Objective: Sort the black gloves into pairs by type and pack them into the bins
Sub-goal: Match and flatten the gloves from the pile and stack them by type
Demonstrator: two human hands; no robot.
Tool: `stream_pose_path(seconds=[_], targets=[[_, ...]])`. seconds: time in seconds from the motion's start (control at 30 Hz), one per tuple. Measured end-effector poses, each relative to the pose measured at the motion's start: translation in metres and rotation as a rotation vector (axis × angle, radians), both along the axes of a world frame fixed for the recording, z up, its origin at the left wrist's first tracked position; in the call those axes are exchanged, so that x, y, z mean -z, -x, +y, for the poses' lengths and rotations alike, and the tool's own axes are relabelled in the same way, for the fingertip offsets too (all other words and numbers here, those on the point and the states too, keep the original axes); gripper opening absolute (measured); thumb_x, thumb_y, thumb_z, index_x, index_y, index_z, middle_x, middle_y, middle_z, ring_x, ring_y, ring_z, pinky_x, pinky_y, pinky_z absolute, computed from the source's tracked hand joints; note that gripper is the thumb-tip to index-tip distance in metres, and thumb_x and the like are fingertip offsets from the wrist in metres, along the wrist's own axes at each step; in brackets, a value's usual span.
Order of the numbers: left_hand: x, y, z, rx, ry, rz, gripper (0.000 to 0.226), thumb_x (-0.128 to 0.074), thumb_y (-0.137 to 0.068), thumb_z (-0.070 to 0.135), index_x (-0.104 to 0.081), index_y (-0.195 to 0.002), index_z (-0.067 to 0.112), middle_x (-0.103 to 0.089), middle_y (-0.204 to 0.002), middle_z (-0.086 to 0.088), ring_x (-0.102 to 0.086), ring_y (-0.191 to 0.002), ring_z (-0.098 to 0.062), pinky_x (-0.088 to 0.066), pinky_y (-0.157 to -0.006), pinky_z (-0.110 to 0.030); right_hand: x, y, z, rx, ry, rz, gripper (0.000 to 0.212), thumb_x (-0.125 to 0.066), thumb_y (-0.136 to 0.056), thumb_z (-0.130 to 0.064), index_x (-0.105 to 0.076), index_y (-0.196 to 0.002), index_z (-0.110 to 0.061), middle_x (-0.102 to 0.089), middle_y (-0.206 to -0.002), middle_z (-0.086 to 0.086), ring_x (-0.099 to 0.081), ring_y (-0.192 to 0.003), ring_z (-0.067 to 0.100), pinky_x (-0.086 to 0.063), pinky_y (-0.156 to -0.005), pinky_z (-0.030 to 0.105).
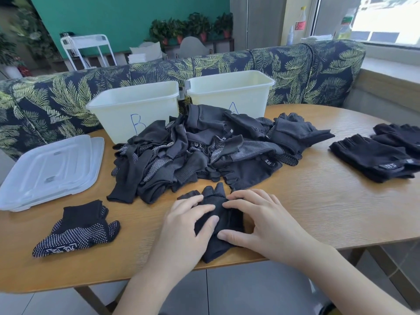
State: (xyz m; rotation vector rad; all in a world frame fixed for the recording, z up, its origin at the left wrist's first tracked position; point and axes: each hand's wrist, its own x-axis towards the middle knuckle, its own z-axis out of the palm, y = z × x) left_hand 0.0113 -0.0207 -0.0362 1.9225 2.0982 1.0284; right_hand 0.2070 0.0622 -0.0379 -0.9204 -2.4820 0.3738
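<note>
Both hands, left hand (184,226) and right hand (256,221), press my black glove (223,223) flat with relaxed fingers at table (318,201) front edge | unsorted pile (204,151) behind | bin B (136,110), bin A (229,92) beyond | sorted fingerless gloves (372,158) right | dotted gloves (77,230) left

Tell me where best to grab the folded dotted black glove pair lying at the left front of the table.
Probably pinch the plain knit cuff end of the dotted black glove pair, coming from above and the left. The cuffs lie stacked at the far end, the fingers splay right, and the wooden table is bare around it.
</note>
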Motion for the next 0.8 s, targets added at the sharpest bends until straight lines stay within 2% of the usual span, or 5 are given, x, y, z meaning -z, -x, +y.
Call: stream_pose_path(seconds=[0.17,0.3,0.43,0.63,0.8], targets=[[0.001,0.003,0.004,0.028,0.032,0.012,0.034,-0.067,-0.092,0.044,-0.072,-0.125,0.033,-0.054,-0.143,0.016,-0.036,-0.136,0.002,-0.027,-0.116,-0.021,-0.001,-0.004,0.006,-0.016,0.079,0.158,0.059,-0.060,-0.085,-0.070,-0.064,-0.129,-0.032,-0.052,-0.132,-0.024,-0.048,-0.125,-0.005,-0.036,-0.108,0.020],[-0.004,0.004,0.006,0.033,0.027,-0.010,0.031,-0.069,-0.093,0.039,-0.073,-0.122,0.031,-0.056,-0.140,0.016,-0.037,-0.133,0.004,-0.012,-0.105,0.002,-0.003,-0.007,0.020,0.085,0.093,0.295,0.046,-0.066,-0.090,-0.051,-0.062,-0.129,-0.028,-0.056,-0.121,-0.020,-0.057,-0.106,-0.004,-0.045,-0.095,0.018],[-0.011,0.003,0.004,0.004,-0.085,-0.089,0.022,-0.073,-0.092,0.029,-0.078,-0.113,0.029,-0.064,-0.122,0.021,-0.048,-0.121,0.010,-0.021,-0.100,0.004,-0.006,-0.019,0.042,0.250,0.051,0.311,0.050,-0.068,-0.092,-0.041,-0.055,-0.139,-0.027,-0.057,-0.121,-0.013,-0.056,-0.103,0.000,-0.048,-0.095,0.026],[-0.008,0.000,0.003,0.053,-0.098,-0.094,0.029,-0.063,-0.088,0.052,-0.075,-0.112,0.040,-0.061,-0.113,0.037,-0.049,-0.125,0.009,-0.042,-0.110,-0.034,-0.012,-0.039,0.076,0.437,0.048,0.273,0.043,-0.069,-0.091,-0.041,-0.063,-0.131,-0.027,-0.044,-0.143,-0.002,-0.038,-0.132,0.027,-0.034,-0.111,0.036],[-0.006,-0.001,0.009,0.105,-0.101,-0.123,0.038,-0.054,-0.087,0.067,-0.072,-0.114,0.046,-0.065,-0.117,0.035,-0.049,-0.128,0.006,-0.040,-0.110,-0.044,-0.014,-0.038,0.082,0.373,0.031,0.183,0.040,-0.070,-0.091,-0.042,-0.064,-0.129,-0.033,-0.036,-0.157,-0.008,-0.022,-0.143,0.022,-0.024,-0.119,0.048]])
